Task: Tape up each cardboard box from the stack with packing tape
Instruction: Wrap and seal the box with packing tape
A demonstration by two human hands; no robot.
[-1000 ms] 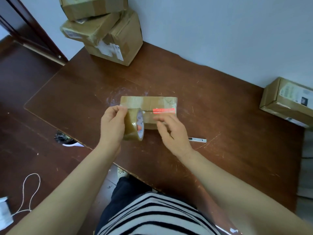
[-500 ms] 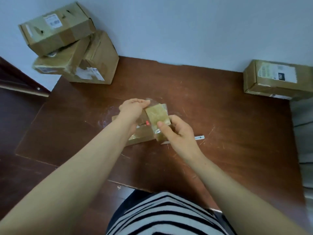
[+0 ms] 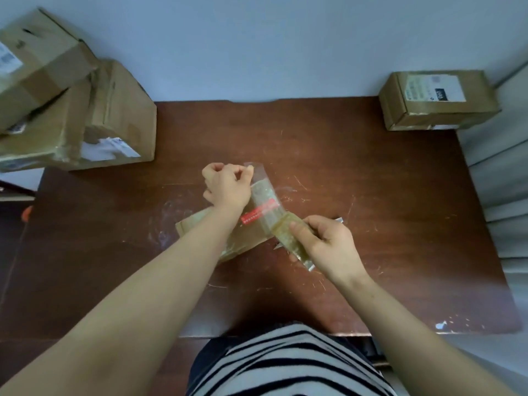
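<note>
A stack of boxes (image 3: 108, 124) filled the tabletop's (image 3: 400, 224) far left corner, a single box (image 3: 437, 101) the far right corner; the far edge between them lay open. Mid-table, a flat box (image 3: 200, 224) and tape (image 3: 264, 201) stretched over it barred passage.

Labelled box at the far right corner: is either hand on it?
No: the labelled box sits apart, while the left hand and right hand both hold the tape stretched between them.

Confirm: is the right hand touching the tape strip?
Touching. The head view shows the right hand with its thumb pressed on the yellowish near end of the tape strip, fingers curled beneath.
</note>
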